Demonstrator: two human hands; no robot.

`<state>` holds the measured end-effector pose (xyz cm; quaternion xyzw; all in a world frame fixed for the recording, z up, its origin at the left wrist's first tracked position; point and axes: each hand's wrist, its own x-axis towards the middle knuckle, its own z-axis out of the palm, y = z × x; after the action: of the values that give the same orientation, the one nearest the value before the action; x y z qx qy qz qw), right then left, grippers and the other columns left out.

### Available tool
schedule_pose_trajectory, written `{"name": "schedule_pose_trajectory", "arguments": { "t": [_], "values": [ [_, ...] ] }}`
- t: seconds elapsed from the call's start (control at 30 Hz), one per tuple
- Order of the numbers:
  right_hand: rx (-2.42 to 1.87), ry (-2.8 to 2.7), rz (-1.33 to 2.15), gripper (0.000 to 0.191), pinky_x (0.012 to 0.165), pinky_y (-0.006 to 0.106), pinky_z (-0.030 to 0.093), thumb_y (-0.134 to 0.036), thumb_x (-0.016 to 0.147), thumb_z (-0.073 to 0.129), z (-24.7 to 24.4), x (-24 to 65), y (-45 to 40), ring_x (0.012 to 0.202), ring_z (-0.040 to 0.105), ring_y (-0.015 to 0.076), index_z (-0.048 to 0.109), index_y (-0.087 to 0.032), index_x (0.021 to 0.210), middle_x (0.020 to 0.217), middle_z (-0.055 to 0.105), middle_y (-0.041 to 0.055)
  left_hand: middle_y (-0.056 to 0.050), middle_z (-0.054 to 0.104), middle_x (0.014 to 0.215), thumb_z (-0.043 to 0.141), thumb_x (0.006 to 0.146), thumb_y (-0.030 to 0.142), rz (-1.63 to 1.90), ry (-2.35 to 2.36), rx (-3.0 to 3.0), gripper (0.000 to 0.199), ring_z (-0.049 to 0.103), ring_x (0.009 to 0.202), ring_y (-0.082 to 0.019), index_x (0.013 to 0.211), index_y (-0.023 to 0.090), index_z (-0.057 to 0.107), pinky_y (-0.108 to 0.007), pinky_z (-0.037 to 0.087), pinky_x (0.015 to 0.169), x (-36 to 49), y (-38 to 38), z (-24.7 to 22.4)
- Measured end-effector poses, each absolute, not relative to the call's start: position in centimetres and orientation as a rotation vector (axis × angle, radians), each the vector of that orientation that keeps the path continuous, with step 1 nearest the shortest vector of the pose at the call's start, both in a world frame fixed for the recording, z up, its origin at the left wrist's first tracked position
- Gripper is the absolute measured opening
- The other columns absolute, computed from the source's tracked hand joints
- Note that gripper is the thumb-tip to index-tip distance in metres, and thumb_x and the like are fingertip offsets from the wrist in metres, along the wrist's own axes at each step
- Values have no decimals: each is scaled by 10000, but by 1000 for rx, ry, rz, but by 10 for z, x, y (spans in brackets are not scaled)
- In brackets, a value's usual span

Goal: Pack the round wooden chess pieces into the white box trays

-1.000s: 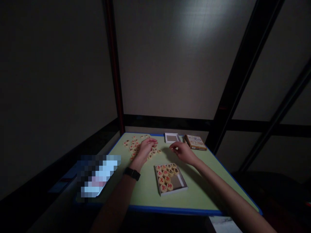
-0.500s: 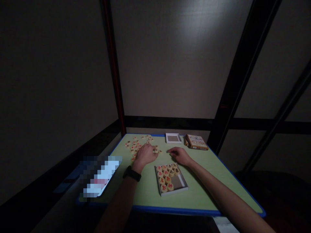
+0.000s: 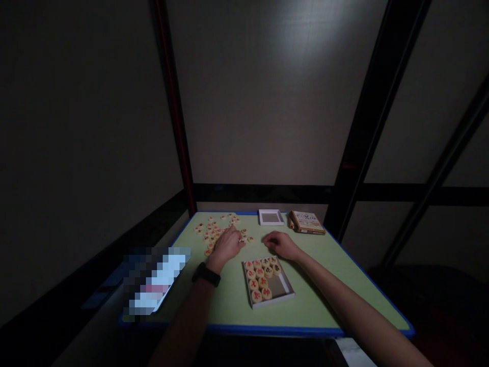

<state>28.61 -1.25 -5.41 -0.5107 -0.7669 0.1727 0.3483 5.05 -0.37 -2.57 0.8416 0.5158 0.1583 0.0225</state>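
Dark-panelled walls [image 3: 267, 127] frame a green tabletop [image 3: 225, 308], where loose, round game pieces [image 3: 210, 245] lie far left, around and beyond the left hand [image 3: 228, 247], the closer one. It reaches down among them; the right hand [image 3: 281, 244] curls just to their right. Whether either grips anything cannot be told. Compared with a second ago, the left hand sits nearer; the part-filled tray [image 3: 274, 300] looks unchanged.

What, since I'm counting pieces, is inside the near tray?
The near tray holds twelve visible pieces, some marked red, some black. Bare brown floor and a pale strip show toward its right front. Whatever lies beneath the pieces is covered.
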Motion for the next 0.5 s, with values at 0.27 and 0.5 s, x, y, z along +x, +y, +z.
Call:
{"name": "schedule_pose_trajectory", "arguments": {
  "t": [0.27, 0.5],
  "values": [
    [-1163, -1992, 328, 344, 746, 298, 543, -102, 781, 651, -45, 273, -28, 787, 672, 174, 693, -180, 1113, 992, 729, 74, -94, 731, 999, 581, 901, 245, 869, 1337, 2276, 181, 677, 974, -219, 1043, 167, 662, -323, 505, 880, 63, 4, -31],
    [-1092, -2136, -201, 283, 814, 310, 514, -277, 916, 607, -33, 259, -49, 945, 629, 218, 675, -215, 1183, 1083, 662, 114, -82, 766, 875, 762, 744, 270, 990, 881, 1741, 211, 710, 840, -200, 899, 132, 722, -314, 557, 797, 80, 14, -42]
  ]
}}
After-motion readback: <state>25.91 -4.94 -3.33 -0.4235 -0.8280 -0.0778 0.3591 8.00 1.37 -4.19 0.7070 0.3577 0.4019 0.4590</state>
